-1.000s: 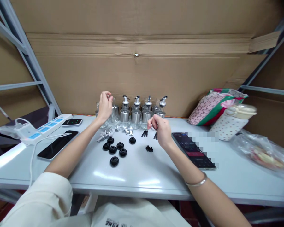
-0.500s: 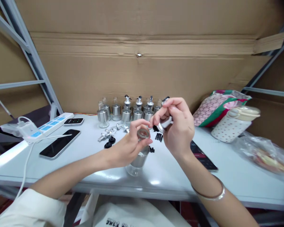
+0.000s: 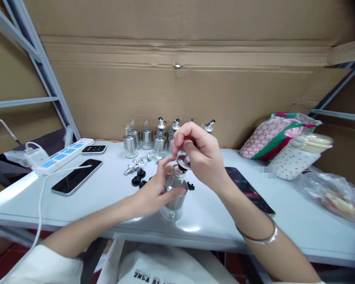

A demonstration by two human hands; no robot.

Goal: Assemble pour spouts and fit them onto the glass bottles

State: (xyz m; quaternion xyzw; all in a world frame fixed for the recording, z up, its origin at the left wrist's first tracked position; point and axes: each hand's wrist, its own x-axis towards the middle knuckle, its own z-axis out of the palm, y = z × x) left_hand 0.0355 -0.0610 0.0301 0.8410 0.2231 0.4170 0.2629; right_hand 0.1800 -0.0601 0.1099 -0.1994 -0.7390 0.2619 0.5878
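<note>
A glass bottle with a steel sleeve (image 3: 175, 202) stands near the table's front edge. My left hand (image 3: 156, 187) is wrapped round its upper part, thumb across the sleeve. Pinched in my right hand (image 3: 199, 156) is a silver pourer top (image 3: 183, 161) with a dark underside, tilted right at the bottle's mouth. My fingers hide much of it. Black rubber stoppers (image 3: 136, 180) and silver pourer parts (image 3: 137, 163) lie to the left beyond my left hand. Small black pieces (image 3: 191, 185) lie just right of the bottle.
Several steel-sleeved bottles (image 3: 130, 144) stand at the back, some with pourer tops. Left are a phone (image 3: 77, 177), a power strip (image 3: 66, 154) and a small black device (image 3: 94, 149). Another phone (image 3: 250, 191), a dotted flask (image 3: 294, 159), a patterned bag (image 3: 263, 136) and a plastic bag (image 3: 334, 193) lie right.
My right hand has moved left and down, bringing the pourer top to the bottle's mouth. My left hand has slid from the neck lower onto the bottle.
</note>
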